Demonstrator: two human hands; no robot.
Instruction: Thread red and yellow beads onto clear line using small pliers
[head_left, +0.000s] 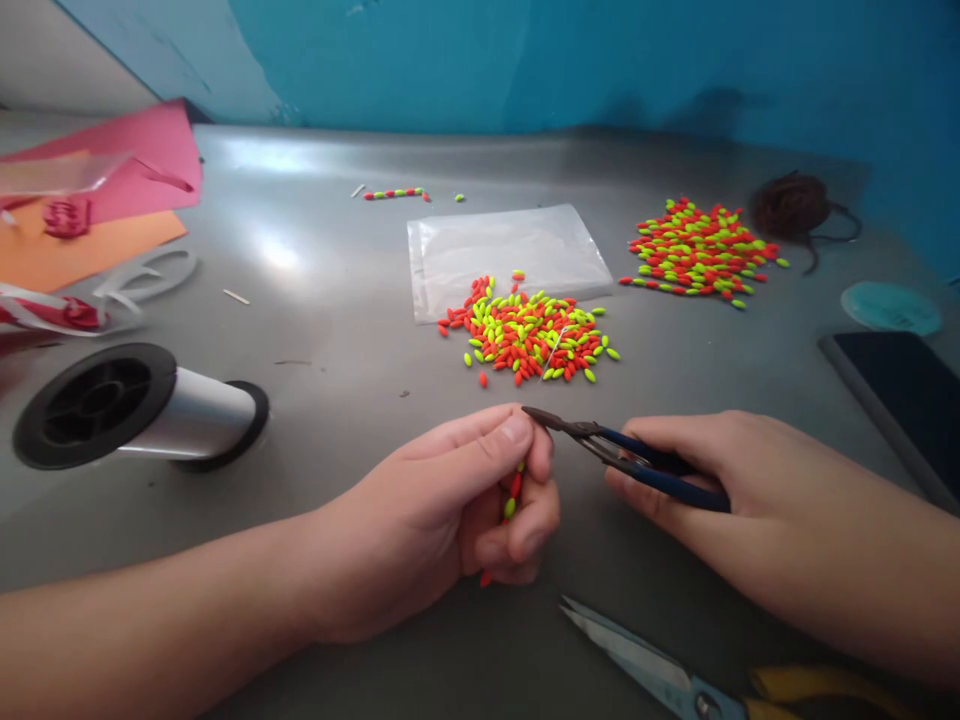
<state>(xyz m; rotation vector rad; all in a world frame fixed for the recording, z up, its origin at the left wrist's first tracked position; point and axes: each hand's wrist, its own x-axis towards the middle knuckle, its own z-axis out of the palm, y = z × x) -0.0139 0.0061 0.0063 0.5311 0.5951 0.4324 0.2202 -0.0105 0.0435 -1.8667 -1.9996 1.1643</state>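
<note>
My left hand (480,490) is closed around a short string of red and yellow-green beads (511,507), with thumb and forefinger pinched together. Part of the string is hidden by the fingers. In my right hand (720,470) is a pair of pliers (630,457) with blue handles and dark jaws. The tip of the jaws touches or nearly touches the pinched fingertips of my left hand; whether it grips anything there I cannot tell. Beyond both hands lies a pile of loose red and yellow-green beads (525,335), partly on a clear plastic bag (510,245).
A spool of clear line (202,412) lies at left, near coloured paper (142,165) and ribbon (150,275). Scissors (637,655) rest in front. Strung beads (697,250), dark yarn (791,205), a teal disc (891,307) and a phone (904,400) are at right.
</note>
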